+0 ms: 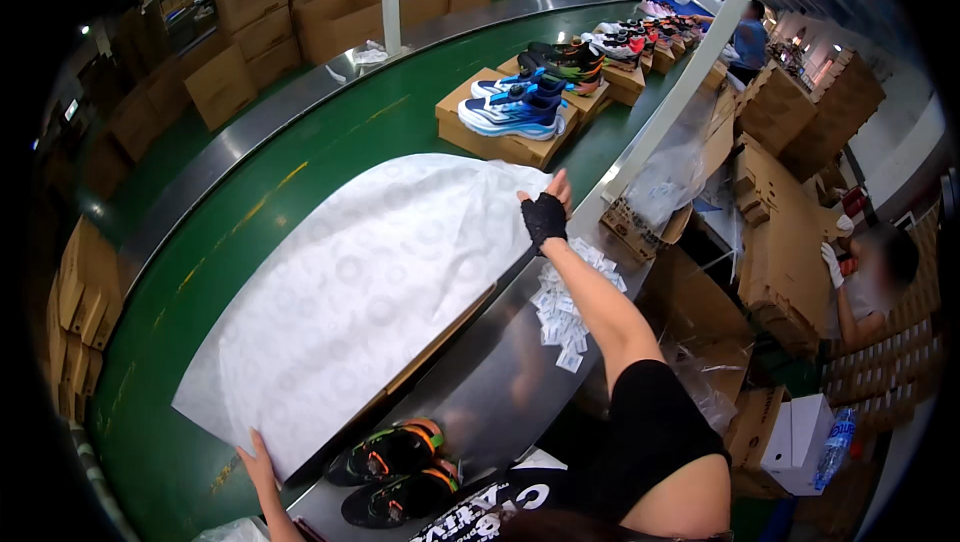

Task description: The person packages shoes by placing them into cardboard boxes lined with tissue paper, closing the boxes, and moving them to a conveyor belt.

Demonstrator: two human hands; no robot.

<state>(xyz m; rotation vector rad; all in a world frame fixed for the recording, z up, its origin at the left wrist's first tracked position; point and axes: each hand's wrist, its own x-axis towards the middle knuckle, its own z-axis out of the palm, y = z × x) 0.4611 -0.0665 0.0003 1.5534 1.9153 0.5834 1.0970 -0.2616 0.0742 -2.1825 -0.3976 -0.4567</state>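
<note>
Green belt [350, 127] w/ white sheet [350, 287] above, btwn L fingers [261, 454] & R fingers [559, 186], both pinching edges.

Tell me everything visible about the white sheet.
The white sheet is large and thin, looks like tissue paper, and carries faint grey ring shapes. It is spread out above the green belt, lightly creased toward the right. The left hand is at its near edge, the right hand at its right corner. Cardboard shows under its near-right edge.
</note>
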